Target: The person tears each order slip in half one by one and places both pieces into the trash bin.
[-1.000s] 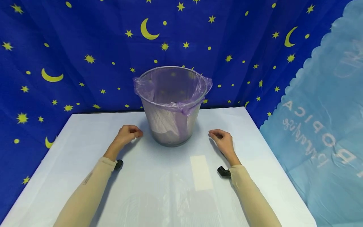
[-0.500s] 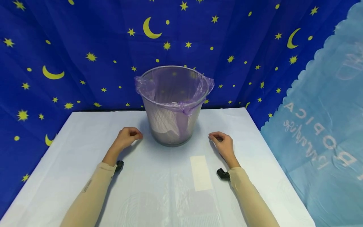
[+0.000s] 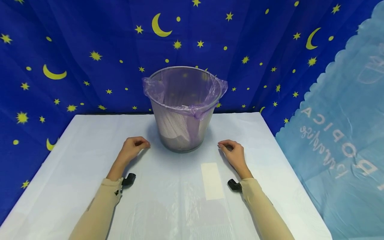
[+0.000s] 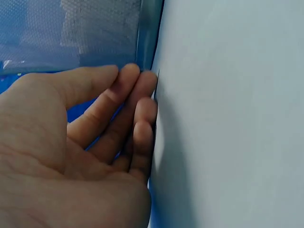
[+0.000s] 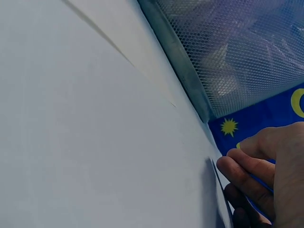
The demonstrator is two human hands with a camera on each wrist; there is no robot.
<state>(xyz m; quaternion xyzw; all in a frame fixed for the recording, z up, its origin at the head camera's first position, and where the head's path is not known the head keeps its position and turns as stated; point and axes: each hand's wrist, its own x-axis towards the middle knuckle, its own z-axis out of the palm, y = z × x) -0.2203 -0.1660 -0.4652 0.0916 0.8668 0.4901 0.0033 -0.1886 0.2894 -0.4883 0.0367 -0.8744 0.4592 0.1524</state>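
Note:
A wire-mesh waste basket [image 3: 180, 130] stands upright at the back middle of the table. Over its rim is folded a thin purple bin liner [image 3: 199, 111], bunched at the front, and pale crumpled stuff shows through the mesh. Left of the basket, my left hand [image 3: 132, 149] rests by the tabletop, fingers loosely bent and thumb near the index fingertip, nothing held. On the other side, my right hand [image 3: 235, 155] lies in a similar relaxed curl, holding nothing. Both wrist views show the mesh wall [image 4: 102, 28] just beyond the fingertips, apart from the hand.
A cream paper rectangle [image 3: 212, 181] lies flat on the white table [image 3: 168, 173], right of centre. Black wrist mounts [image 3: 129, 180] stick inward from both sleeves. Blue star-and-moon cloth [image 3: 99, 40] hangs behind; a light blue printed cloth [image 3: 345, 133] hangs at the right.
The head view has shifted slightly. My left wrist has turned a little, so its black mount shows more; my right hand has drifted slightly leftward. The basket stays in place.

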